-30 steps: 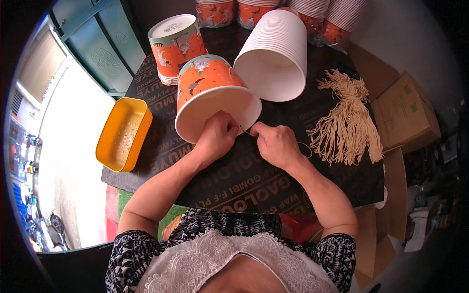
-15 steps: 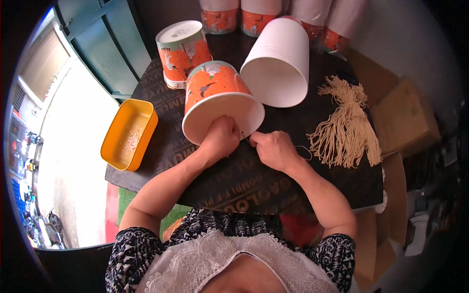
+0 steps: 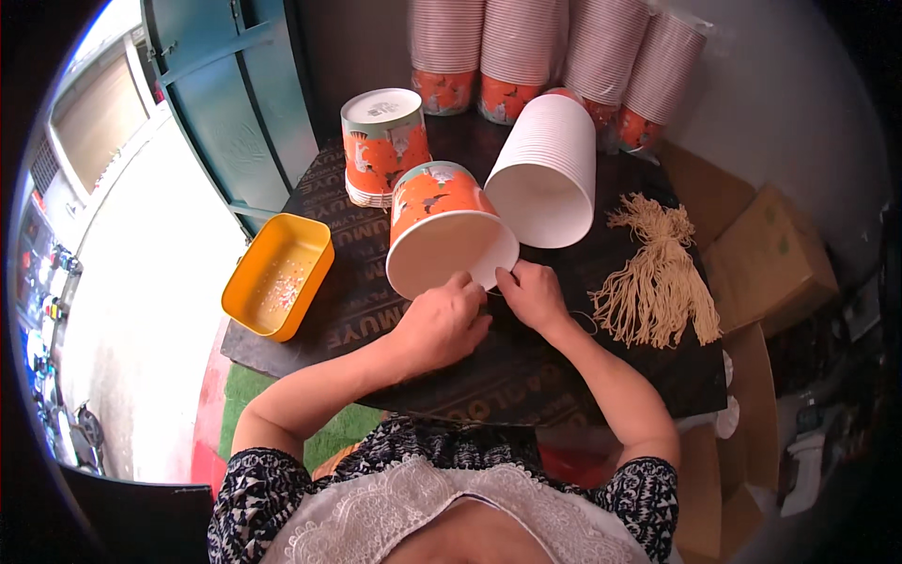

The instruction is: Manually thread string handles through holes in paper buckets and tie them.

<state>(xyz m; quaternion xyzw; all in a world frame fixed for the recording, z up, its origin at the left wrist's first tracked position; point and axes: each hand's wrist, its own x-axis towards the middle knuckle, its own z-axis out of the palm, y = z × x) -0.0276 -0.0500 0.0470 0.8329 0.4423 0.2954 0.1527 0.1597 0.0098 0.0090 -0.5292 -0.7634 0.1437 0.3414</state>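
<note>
An orange paper bucket [image 3: 442, 202] with a pale green base band lies tilted on the dark table, its white mouth facing me. My left hand [image 3: 443, 322] is closed just in front of the lower rim, its fingers curled on a thin pale cord that is mostly hidden. At the right side of the rim, my right hand [image 3: 533, 293] pinches the bucket's edge between thumb and fingers. A loop of cord [image 3: 586, 322] trails out beside that wrist. Right of it lies a tied bundle of cream cords [image 3: 658, 282].
A stack of white buckets [image 3: 545, 174] lies behind the bucket; an upside-down orange bucket [image 3: 385, 146] stands left of it. A yellow tub [image 3: 322, 268] with small bits sits at the left edge. Wrapped bucket stacks [image 3: 517, 56] line the back; cardboard boxes [image 3: 775, 258] are at right.
My left hand has come out of the bucket's mouth and drawn back toward me. My right hand has moved up onto the rim. The whole view has shifted, showing more of the back stacks.
</note>
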